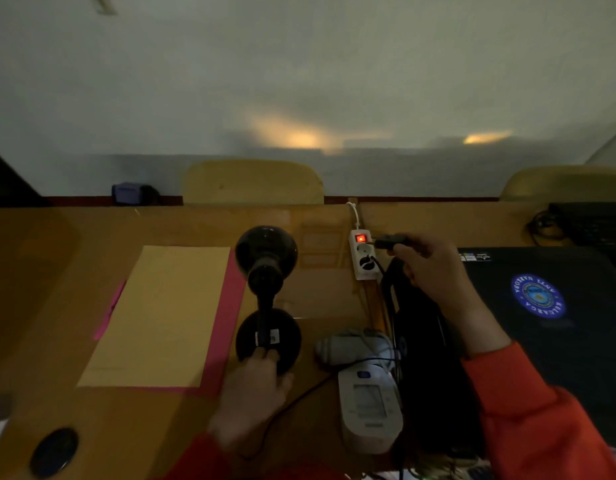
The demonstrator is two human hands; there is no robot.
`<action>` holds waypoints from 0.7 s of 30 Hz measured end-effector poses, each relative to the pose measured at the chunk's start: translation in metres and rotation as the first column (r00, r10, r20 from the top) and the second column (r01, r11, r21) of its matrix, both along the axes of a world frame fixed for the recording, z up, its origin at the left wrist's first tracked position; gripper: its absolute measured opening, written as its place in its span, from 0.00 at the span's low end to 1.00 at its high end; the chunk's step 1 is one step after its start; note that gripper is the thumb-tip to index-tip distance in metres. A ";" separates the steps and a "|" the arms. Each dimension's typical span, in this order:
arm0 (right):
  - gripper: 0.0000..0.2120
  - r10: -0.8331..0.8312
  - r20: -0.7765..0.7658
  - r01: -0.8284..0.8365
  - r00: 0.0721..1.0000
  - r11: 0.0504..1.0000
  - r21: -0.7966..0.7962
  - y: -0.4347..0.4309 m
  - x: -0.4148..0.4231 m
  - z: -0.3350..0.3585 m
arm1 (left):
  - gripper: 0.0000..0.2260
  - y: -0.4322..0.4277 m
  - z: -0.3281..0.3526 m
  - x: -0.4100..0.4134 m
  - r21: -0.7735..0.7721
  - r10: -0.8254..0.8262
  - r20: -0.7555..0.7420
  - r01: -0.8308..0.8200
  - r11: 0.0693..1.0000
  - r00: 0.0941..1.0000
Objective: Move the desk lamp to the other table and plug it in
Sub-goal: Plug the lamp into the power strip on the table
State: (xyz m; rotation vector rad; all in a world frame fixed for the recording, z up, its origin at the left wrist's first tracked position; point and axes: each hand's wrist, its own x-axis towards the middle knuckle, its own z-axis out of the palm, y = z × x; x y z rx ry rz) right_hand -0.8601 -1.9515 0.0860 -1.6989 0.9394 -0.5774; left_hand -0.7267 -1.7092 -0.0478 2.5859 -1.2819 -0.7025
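Lamp (266,296): black, unlit, upright on the wooden table (57,244), round base toward the person and shade tilted away; it serves as landmark for all below. Left hand (252,393): on the near rim of the lamp base, fingers touching it, steadying it; whether they close under the rim cannot be told. Cord (299,393): thin, black, trailing from the near side of the lamp toward the person and then right. Plug (391,241): black, pinched in the right hand (434,271), held right of and beyond the lamp, its prongs pointing at the strip and just short of it. Strip (363,256): white, right of the lamp, red switch lit at its far end, one socket bare, the next filled by another black plug. Judgement: the step is seating the plug in the bare socket; best done by turning the plug so the prongs face down into the socket, pushing straight, and keeping the lamp pinned so cord tension cannot tip it. Envelope (157,317): tan, over pink paper, left of the lamp. Monitor (368,407): grey, with cuff, near and right of the lamp. Laptop (548,306): shut, far right.
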 end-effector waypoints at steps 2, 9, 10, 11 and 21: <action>0.09 0.001 -0.035 -0.002 0.999 1.000 -0.019 -0.006 -0.001 0.000 | 0.17 -0.010 0.004 -0.012 -0.100 -0.053 -0.023 0.050 0.994 0.998; 0.08 0.015 -0.158 -0.038 0.987 0.990 -0.138 -0.038 -0.002 0.001 | 0.09 -0.077 -0.008 -0.015 -0.274 -0.220 0.037 0.221 0.936 0.975; 0.07 0.014 -0.174 -0.043 0.985 0.985 -0.169 -0.044 -0.001 0.001 | 0.09 -0.087 -0.012 -0.012 -0.297 -0.233 0.050 0.237 0.925 0.971; 0.08 0.013 -0.193 -0.052 0.981 0.979 -0.196 -0.051 0.001 -0.001 | 0.09 -0.097 -0.018 -0.010 -0.315 -0.246 0.076 0.257 0.914 0.966; 0.05 -0.040 -0.393 -0.067 0.919 0.965 -0.255 -0.130 0.045 -0.053 | 0.17 -0.167 -0.079 0.016 -0.317 -0.121 0.040 0.128 0.940 0.992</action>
